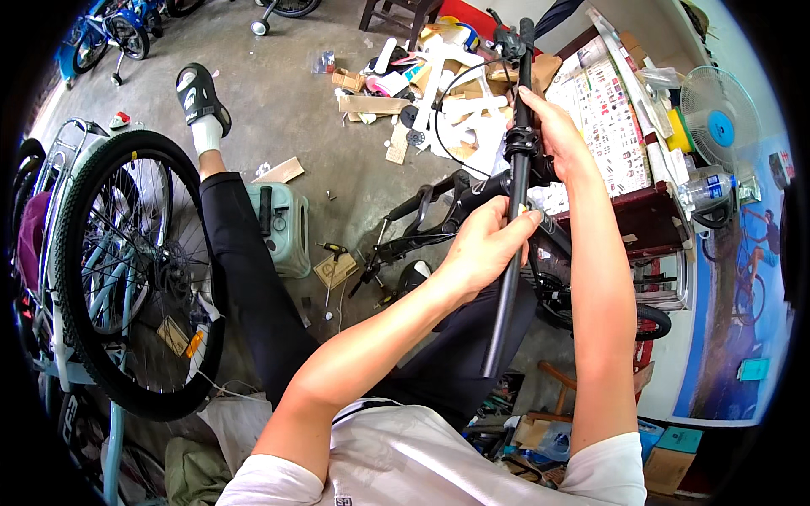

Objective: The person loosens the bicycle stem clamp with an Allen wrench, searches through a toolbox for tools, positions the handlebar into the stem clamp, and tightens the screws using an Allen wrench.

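Observation:
A black bicycle handlebar (504, 312) runs from upper right down toward my lap, clamped at its middle in a black stem (521, 143). My left hand (489, 240) is closed round the bar below the stem, thumb lying along it. Above the stem, my right hand (553, 135) wraps the bar from its right side; some of its fingers are hidden. A brake lever and cable sit at the far end (510, 42), the cable looping down to the left. The black frame and fork (422, 223) extend to the left beneath my left hand, with no front wheel in the fork.
A bicycle wheel with a black tyre (72, 278) stands at left. Near my leg are a green plastic jerrycan (291, 228) and a T-handled tool (333, 253). Scrap packaging (456, 76) heaps up at the back. A fan (720, 126) and a bottle (707, 190) stand at right.

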Demonstrator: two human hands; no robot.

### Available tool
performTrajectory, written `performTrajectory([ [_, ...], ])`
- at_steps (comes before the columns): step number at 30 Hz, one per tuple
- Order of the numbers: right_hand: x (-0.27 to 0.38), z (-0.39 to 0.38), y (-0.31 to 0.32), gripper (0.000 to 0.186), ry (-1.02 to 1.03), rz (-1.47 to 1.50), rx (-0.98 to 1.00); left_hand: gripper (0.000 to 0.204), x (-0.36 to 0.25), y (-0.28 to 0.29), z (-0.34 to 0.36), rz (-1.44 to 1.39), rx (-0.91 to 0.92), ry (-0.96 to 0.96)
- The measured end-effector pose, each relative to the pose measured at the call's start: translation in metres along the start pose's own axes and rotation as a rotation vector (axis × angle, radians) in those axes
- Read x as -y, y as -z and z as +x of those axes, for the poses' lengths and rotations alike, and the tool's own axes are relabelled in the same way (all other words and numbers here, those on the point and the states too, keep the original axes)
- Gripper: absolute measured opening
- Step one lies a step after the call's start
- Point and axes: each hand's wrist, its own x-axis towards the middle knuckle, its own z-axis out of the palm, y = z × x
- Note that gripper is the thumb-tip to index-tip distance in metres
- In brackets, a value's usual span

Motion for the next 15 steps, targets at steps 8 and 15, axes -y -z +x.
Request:
performTrajectory([
  [8, -0.004, 0.005, 0.005, 0.033, 0.055, -0.060, 0.086, 0.025, 0.017, -0.019, 0.007, -0.030, -0.071, -0.104],
  [15, -0.003, 0.002, 0.002, 0.032, 0.091, -0.085, 0.066, 0.026, 0.030, 0.022, 0.032, 0.136, -0.227, -0.277],
])
